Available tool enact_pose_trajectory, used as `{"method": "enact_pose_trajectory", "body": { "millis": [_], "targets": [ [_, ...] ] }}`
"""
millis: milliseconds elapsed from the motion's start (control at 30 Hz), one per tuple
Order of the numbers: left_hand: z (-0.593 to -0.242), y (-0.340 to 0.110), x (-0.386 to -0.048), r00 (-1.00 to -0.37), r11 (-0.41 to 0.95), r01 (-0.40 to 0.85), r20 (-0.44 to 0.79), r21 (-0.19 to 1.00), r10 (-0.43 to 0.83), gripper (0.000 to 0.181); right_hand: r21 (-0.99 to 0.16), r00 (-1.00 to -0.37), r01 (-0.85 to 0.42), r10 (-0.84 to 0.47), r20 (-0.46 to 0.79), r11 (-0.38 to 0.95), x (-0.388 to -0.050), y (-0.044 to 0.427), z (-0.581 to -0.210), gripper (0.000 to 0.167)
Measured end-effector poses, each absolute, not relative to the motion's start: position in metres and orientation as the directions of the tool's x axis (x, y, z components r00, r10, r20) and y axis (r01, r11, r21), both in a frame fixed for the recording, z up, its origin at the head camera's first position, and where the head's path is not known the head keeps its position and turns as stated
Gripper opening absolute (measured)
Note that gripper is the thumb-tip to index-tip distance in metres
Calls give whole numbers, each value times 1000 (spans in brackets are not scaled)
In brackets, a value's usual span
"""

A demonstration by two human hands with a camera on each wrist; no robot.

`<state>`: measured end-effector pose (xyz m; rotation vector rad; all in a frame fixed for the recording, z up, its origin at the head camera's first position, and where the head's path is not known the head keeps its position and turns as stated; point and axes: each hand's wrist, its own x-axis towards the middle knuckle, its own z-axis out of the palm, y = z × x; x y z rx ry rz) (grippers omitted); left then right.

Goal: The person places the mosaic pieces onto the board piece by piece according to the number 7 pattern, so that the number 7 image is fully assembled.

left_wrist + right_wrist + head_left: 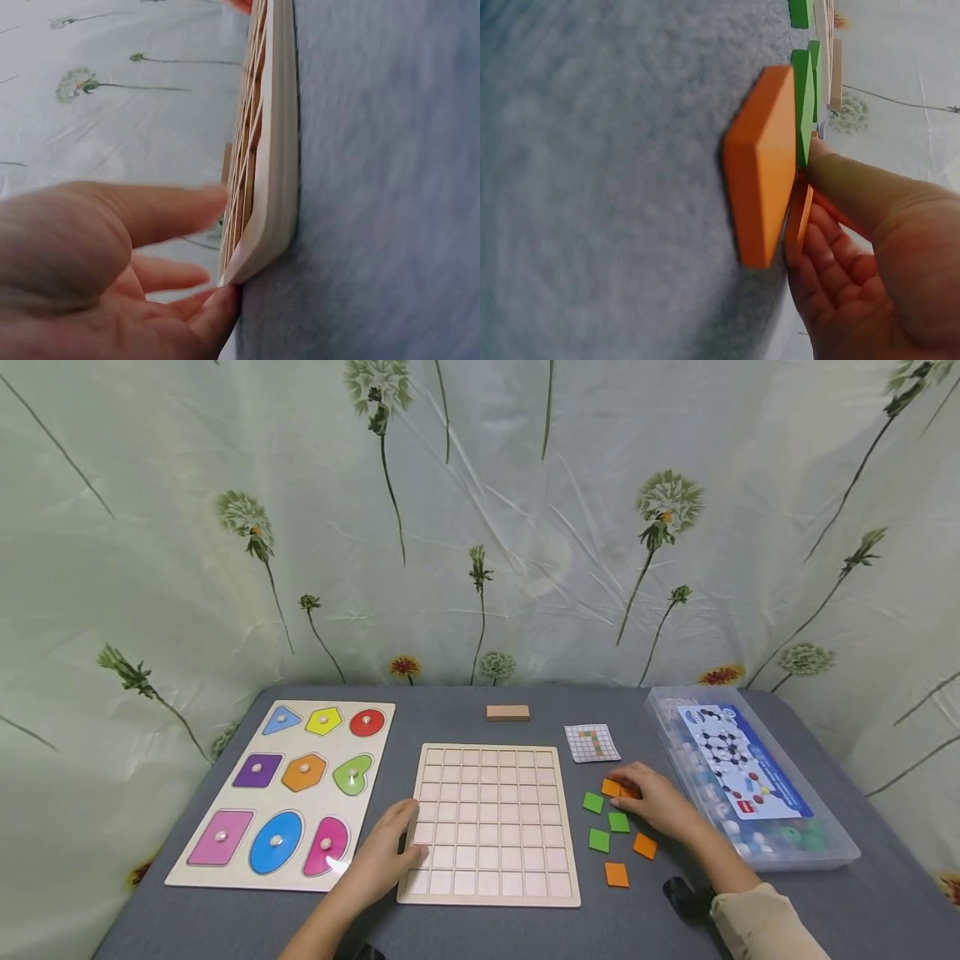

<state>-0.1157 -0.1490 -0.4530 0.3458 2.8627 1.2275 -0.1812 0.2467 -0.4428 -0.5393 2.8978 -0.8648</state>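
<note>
A wooden grid board (488, 827) lies flat on the table. My left hand (382, 856) rests at its left edge, fingers touching the side and thumb over the lower corner; in the left wrist view the hand (97, 255) is loosely spread beside the board's rim (276, 172). To the right, my right hand (655, 800) pinches an orange square tile (799, 225) between thumb and fingers, low over the table. Another orange tile (611, 787) lies by its fingertips. Near it lie green tiles (618, 822) and more orange tiles (617, 875).
A small pattern card (592, 743) lies above the tiles. At the far right sits a clear plastic box (817, 857) with a molecule-print label. A knobbed shape puzzle (281, 793) occupies the left side. A wooden block (507, 713) is at the back, before a floral curtain (525, 527).
</note>
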Motion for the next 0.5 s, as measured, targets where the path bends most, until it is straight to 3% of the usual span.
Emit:
{"method": "enact_pose_trajectory", "body": {
  "millis": [200,367,500],
  "targets": [
    [-455,-149,-114,-982,649,166,65,743,177,57,-546,-947,-273,-320,8,792,-184,242,-440,21],
    [-456,-149,-113,-977,629,183,66,755,204,56,-588,-957,-243,-290,14,772,-185,231,-428,28],
    [-457,-149,-113,-964,657,236,86,716,253,57,-619,-936,-318,-343,84,718,-186,211,-414,31]
  ]
}}
